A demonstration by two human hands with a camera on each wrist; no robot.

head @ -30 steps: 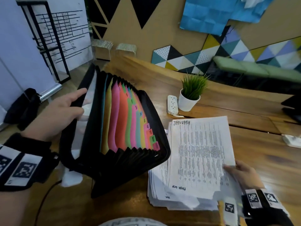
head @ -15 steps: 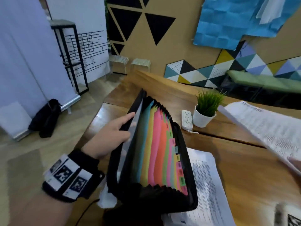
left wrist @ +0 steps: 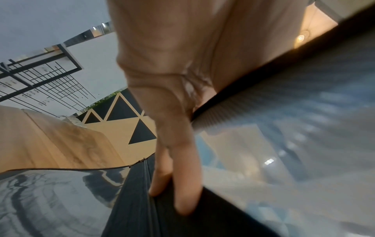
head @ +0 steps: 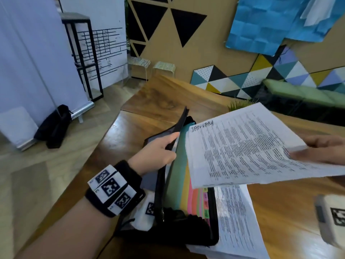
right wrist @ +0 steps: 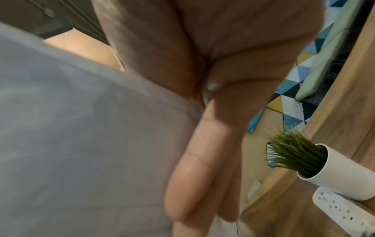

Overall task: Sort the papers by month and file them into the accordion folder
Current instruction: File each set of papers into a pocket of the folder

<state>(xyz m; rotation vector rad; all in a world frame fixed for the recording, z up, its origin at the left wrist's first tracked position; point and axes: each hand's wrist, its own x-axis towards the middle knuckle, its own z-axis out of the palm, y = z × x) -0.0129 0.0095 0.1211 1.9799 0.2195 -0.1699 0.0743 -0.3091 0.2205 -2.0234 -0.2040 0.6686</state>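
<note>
A black accordion folder [head: 162,186] stands open on the wooden table [head: 168,101], showing its coloured dividers [head: 183,186]. My left hand [head: 172,144] grips the folder's front wall and pulls it away from the dividers; its fingers [left wrist: 182,189] lie along the black edge. My right hand [head: 317,150] pinches a sheaf of printed papers headed JANUARY [head: 242,146] by its right edge, in the air over the folder's mouth. From the right wrist the sheaf [right wrist: 81,144] lies over my fingers [right wrist: 192,176]. A stack of papers [head: 237,221] lies flat under the folder's right side.
A small potted grass plant [right wrist: 316,166] and a white power strip [right wrist: 345,211] sit on the table behind the raised sheets. Left of the table stand a black metal rack [head: 84,58], a banner stand and a dark bag [head: 54,126] on the floor.
My right hand has lifted the January sheets off the stack and swung them left over the folder. My left hand keeps holding the folder's front wall.
</note>
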